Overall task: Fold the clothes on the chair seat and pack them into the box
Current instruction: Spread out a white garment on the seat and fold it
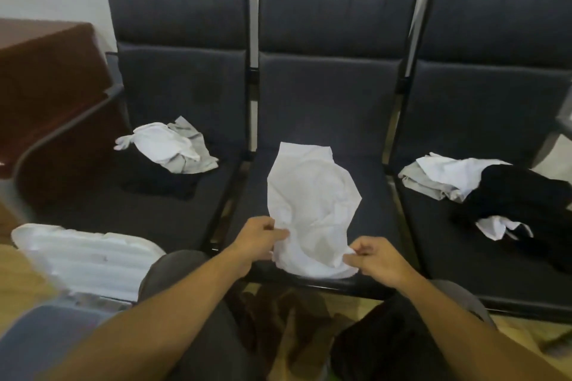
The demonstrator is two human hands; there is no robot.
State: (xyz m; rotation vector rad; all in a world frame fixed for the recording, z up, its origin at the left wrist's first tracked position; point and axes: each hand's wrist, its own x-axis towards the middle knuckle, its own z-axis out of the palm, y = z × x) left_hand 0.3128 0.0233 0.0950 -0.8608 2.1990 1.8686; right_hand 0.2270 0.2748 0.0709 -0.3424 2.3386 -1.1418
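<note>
Both hands pinched the near edge of a crumpled white cloth garment [311, 204] spread on the middle dark padded chair seat [371, 226].

The left hand [258, 237] held the garment's near left corner between curled fingers and thumb, and the right hand [376, 258] pinched its near right corner; what kind of garment it was could not be made out. On the left seat [154, 213] lay a heap of white and grey clothes [170, 145] over a black piece that was hard to tell from the dark upholstery. On the right seat [464, 250] sat a pile of grey, white and black clothes [483, 192], its far side cut off by the frame. The open white ribbed plastic box [83, 260] stood at lower left, partly hidden behind the left forearm and knee, its inside not visible.
</note>
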